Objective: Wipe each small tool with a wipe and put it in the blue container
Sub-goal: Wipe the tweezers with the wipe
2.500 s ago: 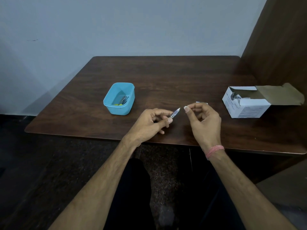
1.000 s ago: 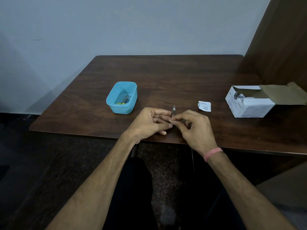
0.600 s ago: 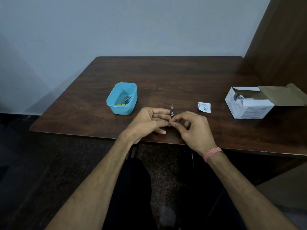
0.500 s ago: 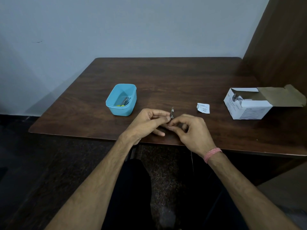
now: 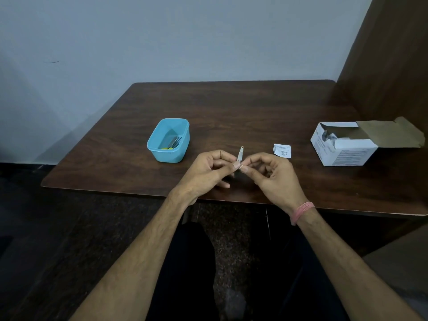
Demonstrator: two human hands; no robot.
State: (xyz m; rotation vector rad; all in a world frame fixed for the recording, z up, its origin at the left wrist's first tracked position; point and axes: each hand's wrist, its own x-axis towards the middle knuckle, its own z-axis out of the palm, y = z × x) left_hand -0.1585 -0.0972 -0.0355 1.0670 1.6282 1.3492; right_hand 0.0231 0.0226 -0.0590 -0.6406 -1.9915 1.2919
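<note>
A small silver metal tool (image 5: 240, 153) stands nearly upright between my two hands, above the near middle of the table. My left hand (image 5: 208, 172) pinches its lower end with thumb and fingers. My right hand (image 5: 271, 174) pinches the same lower end from the right; whether a wipe sits under those fingers is hidden. The blue container (image 5: 154, 147) stands on the table to the left of my hands, with several metal tools and something yellow inside.
A torn white wipe packet (image 5: 282, 150) lies on the dark wooden table (image 5: 231, 107) right of my hands. An open white cardboard box (image 5: 342, 147) sits at the right, flap folded out. A wooden panel stands at the far right.
The tool has turned from pointing right to nearly upright. My right hand came in from the right and now pinches the tool's lower end next to my left hand. The wipe packet lies uncovered.
</note>
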